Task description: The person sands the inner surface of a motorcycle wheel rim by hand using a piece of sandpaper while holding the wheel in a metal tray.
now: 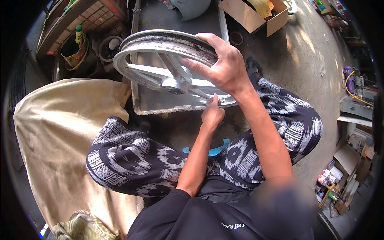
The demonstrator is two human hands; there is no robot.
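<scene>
A silver spoked motorcycle wheel rim [176, 80] without a tyre is tilted up over a shallow grey tray [146, 108]. Its channel is stained dark, and its hub faces me. My right hand [228, 64] is closed over the upper right of the rim, thumb on the inner side and fingers over the outer edge. Lower down, my left hand [213, 113] is closed at the near right part of the rim, beside a spoke end. Its thumb points up, and whatever its fingers pinch is hidden.
Beige cloth [68, 120] spreads at the left. Beyond it stand a bucket [75, 54] holding a green-capped bottle and a dark pot [110, 48]. A grey-blue rounded object [192, 9] lies at the tray's far end. Right of it sits an open cardboard box [242, 18]. Light blue material [220, 148] shows between my legs.
</scene>
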